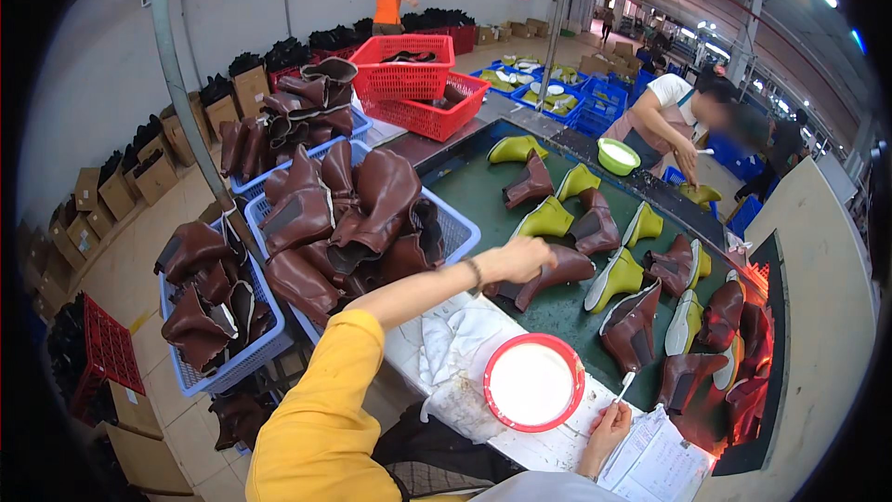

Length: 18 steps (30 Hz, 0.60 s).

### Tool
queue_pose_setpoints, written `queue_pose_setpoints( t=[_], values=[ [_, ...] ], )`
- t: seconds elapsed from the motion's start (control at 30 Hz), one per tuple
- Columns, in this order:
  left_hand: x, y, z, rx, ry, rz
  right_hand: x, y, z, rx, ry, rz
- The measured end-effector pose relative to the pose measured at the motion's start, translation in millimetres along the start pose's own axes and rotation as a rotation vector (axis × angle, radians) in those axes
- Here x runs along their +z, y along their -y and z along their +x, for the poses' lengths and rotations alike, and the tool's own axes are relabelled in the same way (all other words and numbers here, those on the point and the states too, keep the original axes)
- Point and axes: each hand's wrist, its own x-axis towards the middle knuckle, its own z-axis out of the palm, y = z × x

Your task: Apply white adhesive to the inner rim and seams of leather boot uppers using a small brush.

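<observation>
Reaching across the dark green belt [483,195], my left hand [520,260] has its fingers closed at a brown leather boot [563,270] lying on its side there. Low in the view, my right hand [609,426] grips a small white-tipped brush [626,385], bristles pointing up and away. A red bowl [490,414] of white liquid stands left of that hand on the white worktop. Further brown boots [632,325] and yellow-green boot lasts or shoes with pale soles [613,281] are spread over the belt, some close beyond the brush.
Blue baskets [455,223] heaped with brown boots stand at left, red crates [400,79] behind. White cloth [455,344] and papers [660,455] flank the bowl. At right, the belt enters a red-glowing opening [764,316]. A co-worker [664,112] works across the belt near a green bowl [618,156].
</observation>
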Motion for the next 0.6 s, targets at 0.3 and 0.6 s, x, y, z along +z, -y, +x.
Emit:
queue_pose_setpoints(
  t=[0.3,0.6],
  values=[
    [20,39,-37,-0.147,-0.053,-0.006,13,5,0,-0.050,0.013,-0.057],
    [22,35,-33,-0.194,-0.136,-0.107,15,14,1,0.088,0.007,-0.040]
  ],
)
